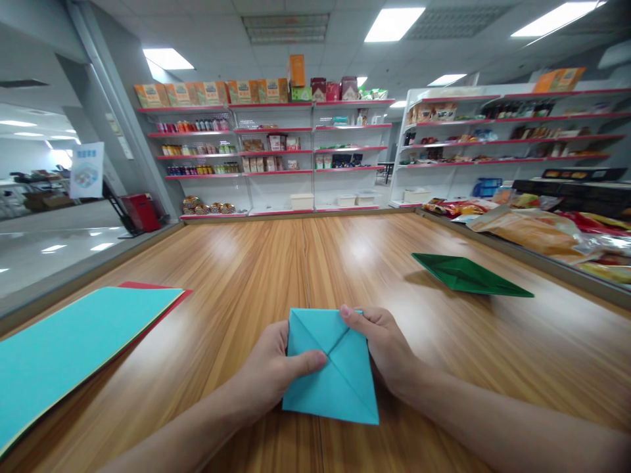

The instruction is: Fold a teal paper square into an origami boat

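Observation:
Between my two hands is a folded light-blue paper (pixel 340 387), roughly square, with diagonal creases crossing near its middle. My left hand (pixel 276 368) grips its left side, thumb lying flat on the front near the crossing of the creases. At the upper right edge my right hand (pixel 384 341) pinches the paper, thumb on the front and fingers behind. The fingers behind the paper are mostly hidden. To the right, a folded green paper shape (pixel 463 274) with pointed ends rests on the wooden table (pixel 236 263).
A stack of coloured paper sheets (pixel 93 335), light blue on top with red beneath, lies at the table's left. Packaged snacks (pixel 532 230) are heaped beyond the right edge. Stocked store shelves (pixel 276 151) stand behind the table, and a red box (pixel 140 211) is on the floor at left.

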Action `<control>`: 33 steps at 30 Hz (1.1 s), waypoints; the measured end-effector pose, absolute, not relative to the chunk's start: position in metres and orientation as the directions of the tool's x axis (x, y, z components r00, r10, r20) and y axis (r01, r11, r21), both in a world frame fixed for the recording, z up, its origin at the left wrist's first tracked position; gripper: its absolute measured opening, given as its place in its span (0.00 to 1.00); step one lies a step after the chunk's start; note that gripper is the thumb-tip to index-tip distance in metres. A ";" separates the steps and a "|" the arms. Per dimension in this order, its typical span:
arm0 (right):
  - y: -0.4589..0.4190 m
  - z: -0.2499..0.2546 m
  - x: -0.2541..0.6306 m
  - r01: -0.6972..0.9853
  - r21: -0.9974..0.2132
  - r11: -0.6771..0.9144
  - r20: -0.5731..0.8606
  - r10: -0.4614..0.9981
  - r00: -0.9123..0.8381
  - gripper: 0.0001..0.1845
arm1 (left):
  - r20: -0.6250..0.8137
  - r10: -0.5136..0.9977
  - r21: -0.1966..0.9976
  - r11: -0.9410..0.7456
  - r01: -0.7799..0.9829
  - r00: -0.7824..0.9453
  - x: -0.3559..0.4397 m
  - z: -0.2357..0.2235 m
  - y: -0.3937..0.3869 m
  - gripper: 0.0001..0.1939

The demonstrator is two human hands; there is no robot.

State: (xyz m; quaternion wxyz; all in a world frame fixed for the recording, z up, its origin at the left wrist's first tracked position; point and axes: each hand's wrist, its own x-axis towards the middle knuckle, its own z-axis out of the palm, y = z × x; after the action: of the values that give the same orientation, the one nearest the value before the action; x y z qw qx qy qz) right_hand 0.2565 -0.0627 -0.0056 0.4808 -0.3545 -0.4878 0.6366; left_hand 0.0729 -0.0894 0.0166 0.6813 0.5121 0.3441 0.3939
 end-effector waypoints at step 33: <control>-0.067 0.001 0.262 -0.012 -0.980 0.198 0.189 0.915 -0.357 0.26 | 0.000 0.958 0.988 0.045 -0.148 0.288 0.070 0.010 -0.091 0.19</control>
State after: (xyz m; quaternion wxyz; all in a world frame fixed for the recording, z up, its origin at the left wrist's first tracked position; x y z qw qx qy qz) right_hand 0.2616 -0.0673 0.0009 0.4421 -0.3552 -0.6354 0.5241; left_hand 0.0697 -0.0906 0.0095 0.6100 0.5215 0.3878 0.4533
